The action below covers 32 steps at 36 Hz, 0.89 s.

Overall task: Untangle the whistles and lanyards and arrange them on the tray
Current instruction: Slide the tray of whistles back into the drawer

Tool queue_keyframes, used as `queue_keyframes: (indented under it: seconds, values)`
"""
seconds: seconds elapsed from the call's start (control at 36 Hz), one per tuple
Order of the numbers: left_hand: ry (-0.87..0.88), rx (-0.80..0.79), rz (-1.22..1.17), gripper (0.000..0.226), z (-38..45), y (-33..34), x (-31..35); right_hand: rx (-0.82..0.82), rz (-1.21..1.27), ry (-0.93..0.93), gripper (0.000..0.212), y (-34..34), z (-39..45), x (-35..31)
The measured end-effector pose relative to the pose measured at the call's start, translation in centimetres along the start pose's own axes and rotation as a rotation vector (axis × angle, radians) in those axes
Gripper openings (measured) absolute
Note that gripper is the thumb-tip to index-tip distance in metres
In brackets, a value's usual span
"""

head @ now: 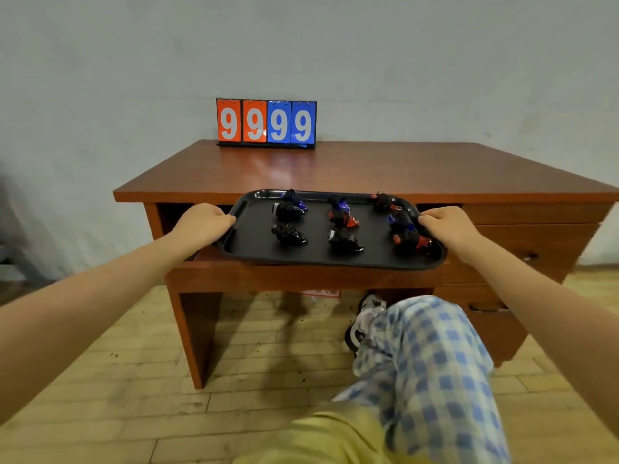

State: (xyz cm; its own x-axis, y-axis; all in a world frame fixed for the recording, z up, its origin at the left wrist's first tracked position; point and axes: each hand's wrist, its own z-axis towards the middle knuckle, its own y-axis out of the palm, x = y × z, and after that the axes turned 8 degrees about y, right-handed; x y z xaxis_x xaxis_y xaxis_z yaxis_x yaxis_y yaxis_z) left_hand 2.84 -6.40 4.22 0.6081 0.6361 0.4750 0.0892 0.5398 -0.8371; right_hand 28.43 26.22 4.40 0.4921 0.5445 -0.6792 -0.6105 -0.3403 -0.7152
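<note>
head view looks down on a black tray (254, 242) held over the open drawer (301, 276) of a brown wooden desk (368, 169). left hand (204, 224) grips the tray's left edge with fingers curled over the rim, and right hand (449, 229) grips the right edge the same way. on the tray lie bundled whistles with wound lanyards in three columns: a blue and black bundle (293, 204) above a black one (288, 234) on the left, a blue and red cluster (341, 212) above a black one (345, 242) in the middle, and a red and black bundle (385, 200), a blue one (400, 222) and a red and black one (412, 241) on the right. a flip scoreboard (266, 122) reading 9999 stands at the desk's back edge against the wall. a leg in checked trousers (428, 363) shows below, over a brick-patterned floor (134, 380).
</note>
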Motion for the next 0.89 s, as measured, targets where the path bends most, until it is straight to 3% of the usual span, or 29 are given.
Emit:
queue_keyframes:
  seconds: [0.89]
  values:
    - [-0.060,-0.057,-0.047,0.045,-0.2,4.0,-1.3,-0.107,0.008,0.062,0.032,2.8,2.3,1.6]
